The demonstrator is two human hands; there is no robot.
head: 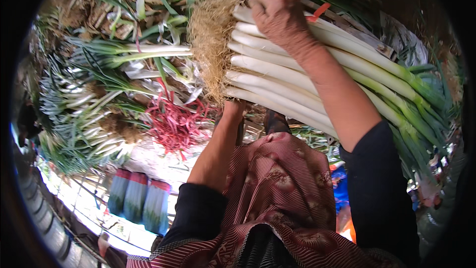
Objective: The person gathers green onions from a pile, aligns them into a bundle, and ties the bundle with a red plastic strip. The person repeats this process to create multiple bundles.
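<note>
A large bundle of leeks or thick spring onions (275,76) lies across in front of me, its hairy roots (214,41) at the left and its green tops at the right. My right hand (277,13) lies over the far side of the white stalks near the roots, fingers curled; whether they grip is hard to see. A red strap (318,12) shows on the bundle just right of that hand. My left hand (234,106) reaches below the near root end; its fingers are hidden under the bundle.
Red ties (176,119) lie heaped left of my left forearm. Loose thinner stalks (160,50) point toward the roots. More piled onions (80,108) cover the left side. Several wrapped bundles (137,197) are at lower left. Blue plastic (339,188) shows beside my patterned apron (279,178).
</note>
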